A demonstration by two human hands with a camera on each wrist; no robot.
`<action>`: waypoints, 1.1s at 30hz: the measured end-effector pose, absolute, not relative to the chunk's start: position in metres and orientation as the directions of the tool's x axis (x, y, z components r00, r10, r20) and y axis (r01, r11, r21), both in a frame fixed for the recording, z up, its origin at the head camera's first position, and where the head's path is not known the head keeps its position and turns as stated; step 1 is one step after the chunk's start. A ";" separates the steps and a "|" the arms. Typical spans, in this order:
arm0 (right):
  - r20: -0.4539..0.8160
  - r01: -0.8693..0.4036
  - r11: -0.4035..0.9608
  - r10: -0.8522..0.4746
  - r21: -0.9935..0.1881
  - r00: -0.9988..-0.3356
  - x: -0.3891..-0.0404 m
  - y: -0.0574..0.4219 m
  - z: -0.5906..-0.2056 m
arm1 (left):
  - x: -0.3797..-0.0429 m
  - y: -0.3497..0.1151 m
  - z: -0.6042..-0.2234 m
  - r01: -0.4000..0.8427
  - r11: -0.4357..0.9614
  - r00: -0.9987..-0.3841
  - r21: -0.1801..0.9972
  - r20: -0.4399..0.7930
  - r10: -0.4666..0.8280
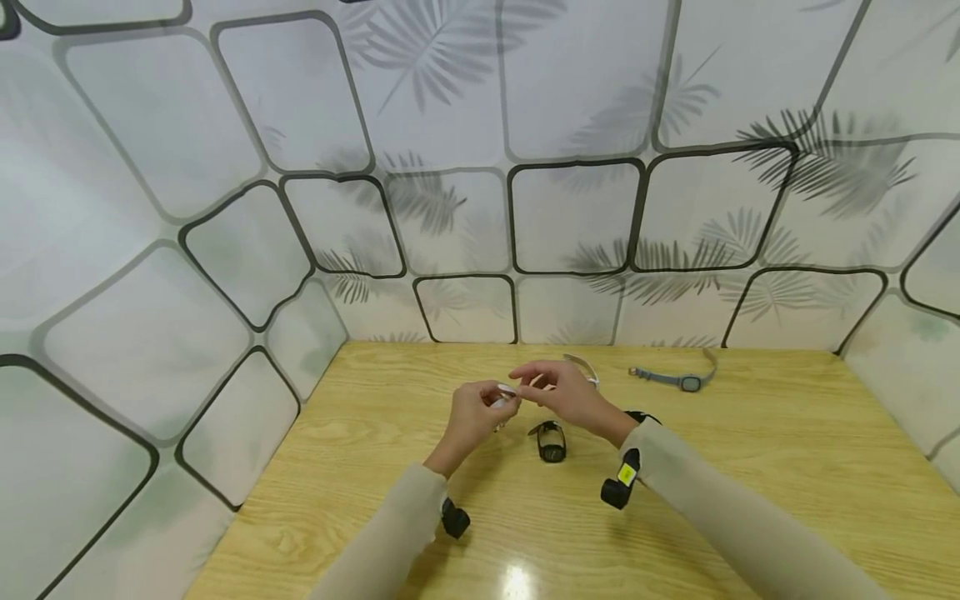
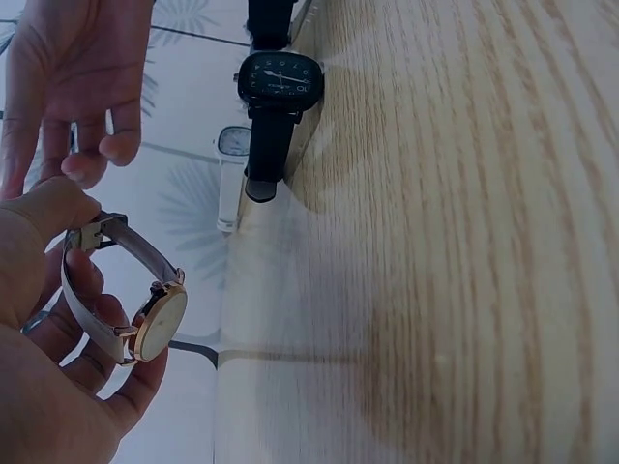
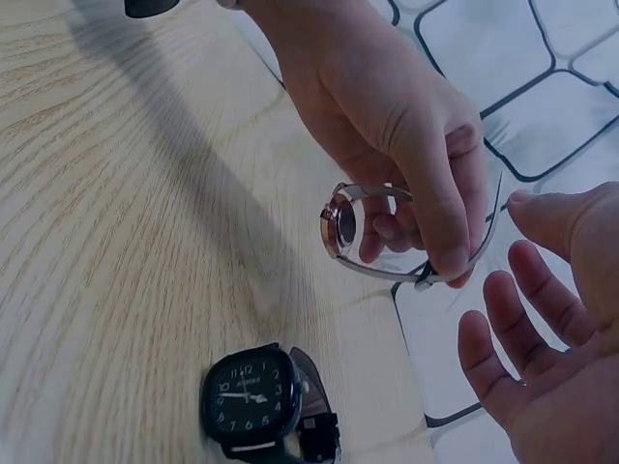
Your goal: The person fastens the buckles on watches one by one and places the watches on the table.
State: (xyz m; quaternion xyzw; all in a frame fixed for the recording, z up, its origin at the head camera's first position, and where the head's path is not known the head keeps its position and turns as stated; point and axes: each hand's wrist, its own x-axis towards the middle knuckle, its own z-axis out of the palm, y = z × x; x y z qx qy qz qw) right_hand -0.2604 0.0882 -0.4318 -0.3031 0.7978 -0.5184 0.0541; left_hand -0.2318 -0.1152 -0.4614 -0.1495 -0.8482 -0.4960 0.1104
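Left hand [image 1: 477, 411], thumb and fingers pinching the strap [image 2: 143, 251] of a rose-gold watch [image 2: 162, 326] above the wooden table [image 1: 750, 467]; right hand [image 1: 566, 393] just beside the strap, fingers loosely extended; lying below, a black watch [image 1: 552, 453]; farther back, a white watch [image 1: 593, 382] and a blue-grey watch [image 1: 690, 383]

free: rear-left tabletop [image 1: 397, 368] | obstacles: left grip [image 1: 478, 408], right grip [image 1: 567, 394], black watch [image 1: 552, 452] mid-table, blue watch [image 1: 690, 383] right
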 end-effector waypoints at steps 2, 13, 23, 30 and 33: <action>0.232 -0.449 0.286 -0.561 -0.847 -0.795 -0.260 0.086 -0.430 | -0.232 -0.115 -0.461 0.368 0.474 -0.929 0.800 0.338 0.150; 0.284 -0.565 0.325 -0.616 -0.758 -0.735 -0.258 0.078 -0.428 | -0.228 -0.116 -0.461 0.349 0.449 -0.937 0.823 0.309 0.162; 0.263 -0.519 0.324 -0.586 -0.791 -0.767 -0.260 0.081 -0.430 | -0.228 -0.118 -0.463 0.426 0.462 -0.905 0.778 0.374 0.205; 0.261 -0.435 0.208 -0.555 -0.876 -0.790 -0.262 0.089 -0.436 | -0.226 -0.121 -0.464 0.440 0.457 -0.898 0.773 0.392 0.201; 0.268 -0.407 0.156 -0.538 -0.900 -0.799 -0.263 0.091 -0.438 | -0.226 -0.123 -0.466 0.430 0.440 -0.902 0.788 0.387 0.189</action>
